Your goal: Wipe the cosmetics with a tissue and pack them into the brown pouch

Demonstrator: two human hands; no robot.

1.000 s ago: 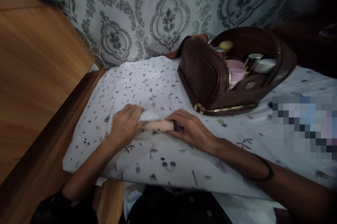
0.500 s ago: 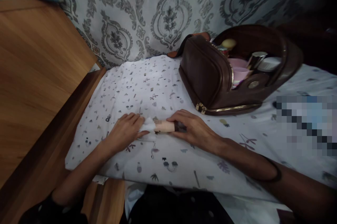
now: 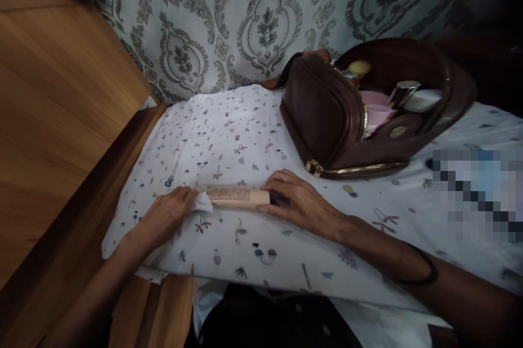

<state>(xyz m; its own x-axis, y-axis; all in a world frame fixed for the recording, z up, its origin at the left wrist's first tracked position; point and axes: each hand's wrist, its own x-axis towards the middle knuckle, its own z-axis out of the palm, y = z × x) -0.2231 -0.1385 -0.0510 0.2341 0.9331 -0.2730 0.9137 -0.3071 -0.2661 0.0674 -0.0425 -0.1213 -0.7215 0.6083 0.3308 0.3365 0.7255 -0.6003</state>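
The peach tube (image 3: pixel 237 197) is held on or just above the patterned sheet (image 3: pixel 245 252). Its dark cap (image 3: pixel 280 199) is gripped by the right hand (image 3: pixel 302 203), probably for steadiness; a white tissue (image 3: pixel 202 202) is pinched around the opposite end by the left hand (image 3: pixel 174 209). The 2 hands are held apart, the printed label left exposed between them. The long axis is laid left to right, cap pointed right.

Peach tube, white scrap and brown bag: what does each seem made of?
Peach tube: probably plastic, smooth, with a soft sheen under printed text.
White scrap: tissue or thin cloth, matte, softly crumpled.
Brown bag: leather or imitation, low sheen on smooth panels; its gold zip looks metallic, glinting.
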